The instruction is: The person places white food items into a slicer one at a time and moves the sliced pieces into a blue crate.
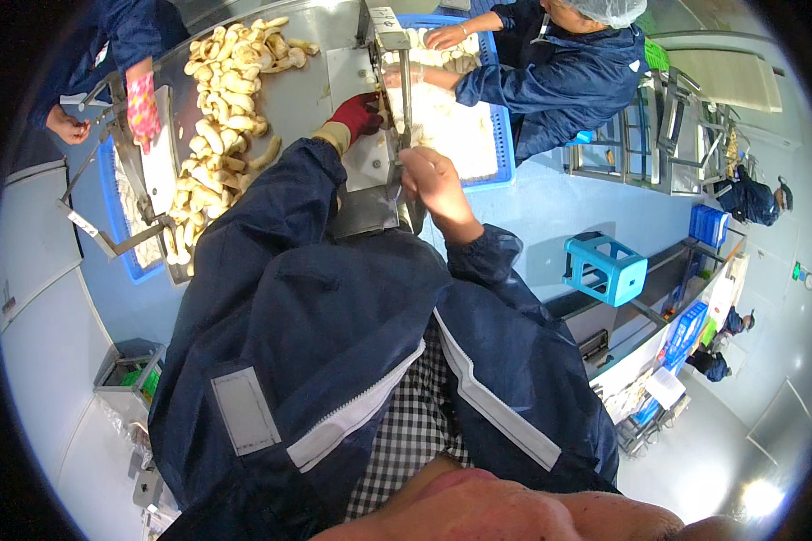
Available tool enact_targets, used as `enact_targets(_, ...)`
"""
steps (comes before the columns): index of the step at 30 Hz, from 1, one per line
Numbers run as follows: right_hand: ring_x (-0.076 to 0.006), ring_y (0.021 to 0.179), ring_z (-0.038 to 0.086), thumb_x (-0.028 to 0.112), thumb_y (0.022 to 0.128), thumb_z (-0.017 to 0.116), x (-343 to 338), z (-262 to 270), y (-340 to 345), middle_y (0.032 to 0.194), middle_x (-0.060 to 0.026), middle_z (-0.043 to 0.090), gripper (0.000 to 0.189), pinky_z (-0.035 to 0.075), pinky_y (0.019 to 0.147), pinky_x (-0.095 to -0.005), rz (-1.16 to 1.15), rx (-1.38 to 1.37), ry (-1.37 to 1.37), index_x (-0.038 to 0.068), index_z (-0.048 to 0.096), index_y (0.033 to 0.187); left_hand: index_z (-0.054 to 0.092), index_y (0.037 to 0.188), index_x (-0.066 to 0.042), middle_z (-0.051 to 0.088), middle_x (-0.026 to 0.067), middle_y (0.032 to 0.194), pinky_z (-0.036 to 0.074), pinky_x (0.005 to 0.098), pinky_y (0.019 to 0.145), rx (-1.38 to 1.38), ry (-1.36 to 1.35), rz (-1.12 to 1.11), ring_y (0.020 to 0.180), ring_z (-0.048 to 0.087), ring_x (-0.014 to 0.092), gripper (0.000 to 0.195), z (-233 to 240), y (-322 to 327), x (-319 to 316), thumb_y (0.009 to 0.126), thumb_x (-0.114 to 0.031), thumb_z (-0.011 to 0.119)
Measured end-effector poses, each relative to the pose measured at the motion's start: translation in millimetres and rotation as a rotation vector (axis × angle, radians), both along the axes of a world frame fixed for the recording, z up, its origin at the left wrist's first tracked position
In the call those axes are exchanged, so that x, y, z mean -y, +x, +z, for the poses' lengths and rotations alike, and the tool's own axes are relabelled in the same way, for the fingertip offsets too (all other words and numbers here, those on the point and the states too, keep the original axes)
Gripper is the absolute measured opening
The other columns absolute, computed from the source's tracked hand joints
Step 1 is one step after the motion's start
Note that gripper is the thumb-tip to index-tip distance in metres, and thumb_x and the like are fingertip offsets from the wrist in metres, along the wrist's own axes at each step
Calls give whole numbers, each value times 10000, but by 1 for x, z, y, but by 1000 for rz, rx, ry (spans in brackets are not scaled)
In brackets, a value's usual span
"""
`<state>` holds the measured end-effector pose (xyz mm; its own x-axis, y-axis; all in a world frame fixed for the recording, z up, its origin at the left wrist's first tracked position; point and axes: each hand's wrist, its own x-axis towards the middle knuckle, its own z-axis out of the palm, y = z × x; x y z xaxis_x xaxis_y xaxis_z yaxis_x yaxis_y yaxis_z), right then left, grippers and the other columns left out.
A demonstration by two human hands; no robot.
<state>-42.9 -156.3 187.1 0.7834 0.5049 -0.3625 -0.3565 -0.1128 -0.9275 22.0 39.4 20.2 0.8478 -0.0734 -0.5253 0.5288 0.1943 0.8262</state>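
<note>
My left hand, in a red and cream glove, rests on the metal plate of a lever cutter, its fingers curled close to the blade side. A pale sliver, perhaps mushroom, shows at the fingertips; the palm side is hidden. My bare right hand is closed in a fist around the lower end of the cutter's metal lever. Left of the plate, a long heap of whole pale mushrooms lies on the steel table. Right of the cutter, a blue plastic crate holds white cut pieces, brightly lit.
Across the crate, a person in a hair net has both hands among the cut pieces. Another person's gloved hand is beside a second cutter at left, above another blue crate. A blue stool stands to the right.
</note>
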Motion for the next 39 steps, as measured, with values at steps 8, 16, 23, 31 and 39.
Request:
enact_targets(8,-158,590,501,251,854,495,35,-99,-43,609,-91,534,314,400,551,-311,95,125,-279,-46,562,778,390,1277,-57,547,111,954,492,302,592,12,-84,97,723,561,202,615,8,-7,20,708,16,610)
enact_targets(16,-136,582,497,240,855,517,6,-46,-32,621,-54,525,269,392,535,-270,89,24,-124,-13,586,791,402,1243,-30,595,145,886,505,316,608,118,457,18,762,610,246,552,-12,-12,-12,726,15,592)
enact_targets(23,-97,501,437,203,871,516,8,-18,-10,564,-6,479,245,342,467,-249,9,-154,-38,16,569,722,432,1175,-3,596,148,900,522,328,623,-23,12,226,776,612,255,460,4,-10,21,757,-33,621)
enact_targets(31,-148,576,496,284,853,514,28,-101,-40,614,-70,526,336,398,542,-310,155,86,-246,-43,569,795,474,1161,-14,587,124,937,496,319,709,61,46,308,811,586,220,424,-19,-13,28,765,-76,613)
enact_targets(39,-171,616,510,265,840,540,21,-109,-42,684,-94,571,311,414,588,-322,160,50,-210,-43,582,823,566,1035,-27,632,133,907,470,323,769,325,597,393,846,605,246,346,6,-11,36,713,-123,646)
